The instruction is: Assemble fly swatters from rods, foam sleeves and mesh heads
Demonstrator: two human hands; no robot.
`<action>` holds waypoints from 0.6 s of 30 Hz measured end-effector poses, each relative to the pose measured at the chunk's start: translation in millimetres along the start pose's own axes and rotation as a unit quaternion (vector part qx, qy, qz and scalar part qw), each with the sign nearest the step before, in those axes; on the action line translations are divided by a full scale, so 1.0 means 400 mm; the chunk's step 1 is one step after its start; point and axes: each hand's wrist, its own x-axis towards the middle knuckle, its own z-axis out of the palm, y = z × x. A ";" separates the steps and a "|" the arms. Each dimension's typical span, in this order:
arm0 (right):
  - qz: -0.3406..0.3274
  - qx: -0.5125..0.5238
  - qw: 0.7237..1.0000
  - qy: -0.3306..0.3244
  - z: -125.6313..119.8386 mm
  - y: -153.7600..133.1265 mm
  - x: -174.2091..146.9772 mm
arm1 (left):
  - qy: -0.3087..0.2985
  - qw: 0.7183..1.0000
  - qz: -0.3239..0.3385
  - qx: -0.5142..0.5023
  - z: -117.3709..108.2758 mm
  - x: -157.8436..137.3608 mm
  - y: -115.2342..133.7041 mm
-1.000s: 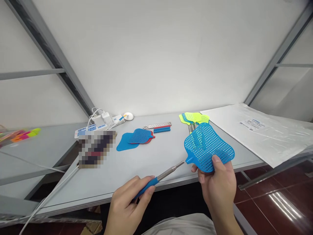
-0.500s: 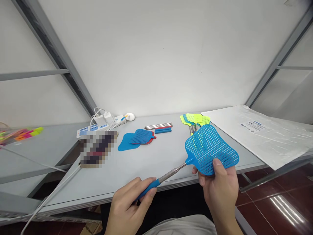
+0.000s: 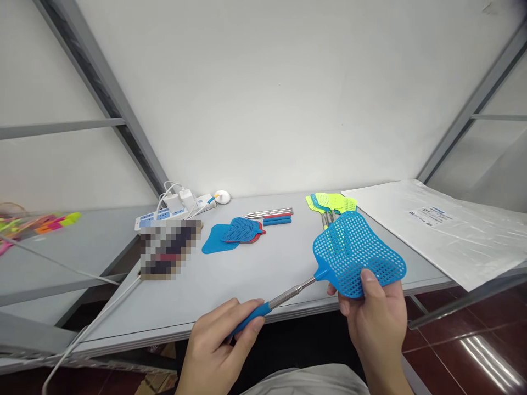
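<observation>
- Blue fly swatter head (image 3: 360, 249): held above the front right part of the table (image 3: 230, 282), off its surface, the perforated paddle spread toward the right and its narrow neck pointing down to the left.
- Right hand (image 3: 376, 321): grasps the paddle by its lower edge, thumb pressed on the mesh face and fingers behind it.
- Left hand (image 3: 222, 340): closed around the blue grip of a telescopic metal handle (image 3: 284, 297), thumb along one side, fingers wrapped over the other.
- The handle slants up to the right, and its slim tip meets the neck of the paddle; how deep it sits inside cannot be told.
- Behind the paddle, partly hidden by it, lie yellow-green swatters (image 3: 340, 202) with a blue one among them, their metal shafts pointing toward the person.
- Mid-table, loose blue swatter heads (image 3: 220, 241) overlap, with a red one (image 3: 262, 235) peeking out beneath.
- Just beyond them, slim metal rods (image 3: 269, 212) lie beside blue grips (image 3: 277, 221) and a red one.
- To the right, a white plastic package (image 3: 465, 241) bears a printed label (image 3: 431, 215).
- At the back left, a power strip (image 3: 150, 220) carries white plug-in adapters (image 3: 187, 198); a pixelated object (image 3: 168, 249) lies in front.
</observation>
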 end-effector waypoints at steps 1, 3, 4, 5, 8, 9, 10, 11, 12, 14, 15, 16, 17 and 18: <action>0.000 0.000 1.000 0.001 0.000 0.000 0.000 | 0.000 1.000 0.001 0.001 0.000 0.000 0.001; 0.000 0.001 1.000 0.004 -0.002 0.002 -0.001 | 0.001 1.000 0.004 -0.002 -0.001 0.001 0.003; 0.000 0.001 1.000 0.006 -0.003 0.003 -0.001 | 0.002 1.000 0.005 -0.005 -0.001 0.001 0.004; 0.001 0.000 1.000 0.007 -0.004 0.004 -0.001 | 0.003 1.000 0.004 -0.008 -0.001 0.001 0.006; 0.017 -0.005 1.000 -0.002 -0.007 0.007 0.003 | 0.010 1.000 -0.005 -0.016 -0.001 0.002 0.012; 0.025 -0.006 1.000 -0.010 -0.008 0.008 0.004 | 0.013 1.000 -0.007 -0.017 -0.001 0.003 0.014; 0.034 -0.006 0.999 -0.019 -0.010 0.009 0.006 | 0.014 1.000 -0.006 -0.017 -0.001 0.005 0.014; 0.043 -0.005 0.999 -0.029 -0.012 0.011 0.008 | 0.012 1.000 -0.005 -0.018 -0.001 0.006 0.015; 0.050 -0.002 0.998 -0.041 -0.014 0.013 0.010 | 0.006 1.000 -0.002 -0.020 -0.001 0.008 0.014; 0.065 0.000 0.995 -0.071 -0.019 0.018 0.013 | -0.010 1.000 0.002 -0.026 -0.002 0.010 0.012; 0.074 -0.004 0.993 -0.088 -0.022 0.020 0.013 | -0.016 0.999 0.003 -0.028 -0.003 0.010 0.011; 0.083 -0.011 0.991 -0.106 -0.024 0.023 0.013 | -0.021 0.999 0.003 -0.030 -0.003 0.010 0.010; 0.091 -0.021 0.988 -0.123 -0.026 0.026 0.012 | -0.024 0.999 0.003 -0.030 -0.003 0.010 0.009; 0.097 -0.031 0.985 -0.138 -0.028 0.029 0.011 | -0.026 0.999 0.002 -0.029 -0.002 0.009 0.008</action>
